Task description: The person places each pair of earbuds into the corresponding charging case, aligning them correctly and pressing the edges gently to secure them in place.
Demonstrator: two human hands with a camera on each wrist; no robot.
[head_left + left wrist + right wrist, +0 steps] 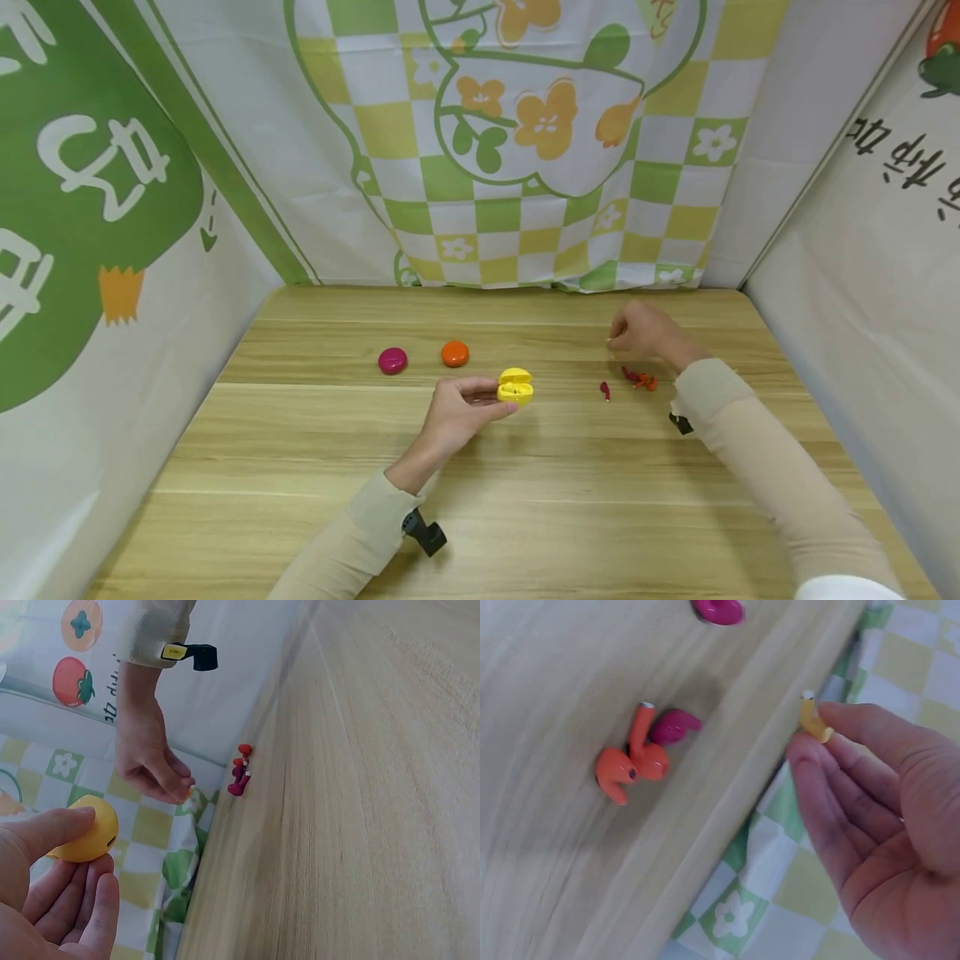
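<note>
yellow earbud pinched at right hand fingertips, left hand gripping open yellow case

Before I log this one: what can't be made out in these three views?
- Inside of the open yellow case: too small in the head view; the left wrist view shows only its outside.
- Yellow earbud pinched by the right hand: hidden behind that hand in the head view.
- Magenta case: cut by the right wrist view's top edge.
</note>
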